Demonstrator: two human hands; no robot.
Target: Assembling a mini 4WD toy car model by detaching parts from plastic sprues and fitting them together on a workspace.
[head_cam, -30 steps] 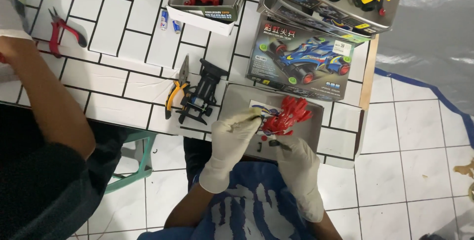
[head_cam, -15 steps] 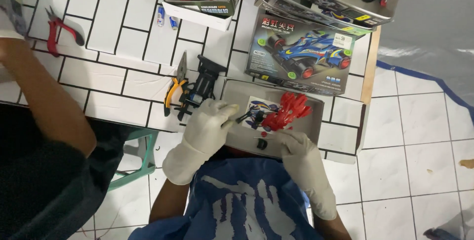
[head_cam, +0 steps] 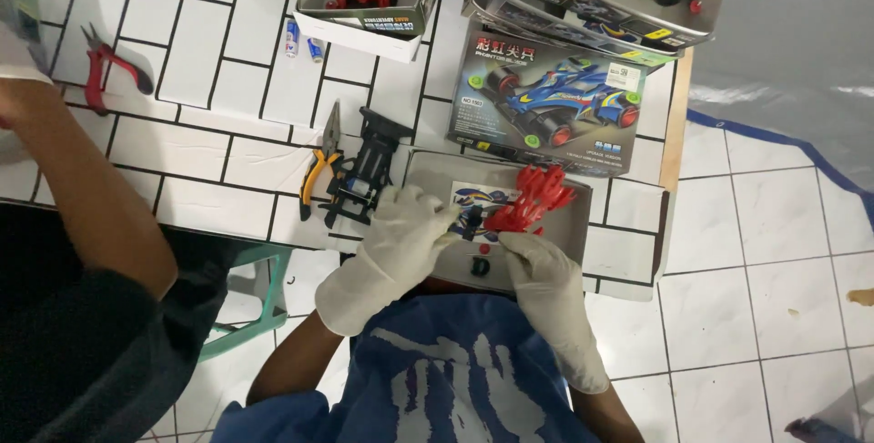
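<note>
White-tiled table (head_cam: pixel 209 147) beside pale tiled floor (head_cam: pixel 774 279).

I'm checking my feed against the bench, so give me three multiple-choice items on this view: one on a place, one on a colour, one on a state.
1. Where is the black toy car frame?
A. on the floor
B. on the tiled table, beside the yellow-handled pliers
C. inside the open box at the top

2. What colour is the plastic part at the gloved hands?
A. red
B. green
C. white

3. How are the person's left hand and right hand?
A. bare
B. one gloved, one bare
C. both in white gloves

Key:
1 B, the frame lies on the tiles next to the pliers.
2 A, the part over the grey tray is red.
3 C, white gloves cover both hands.
</note>
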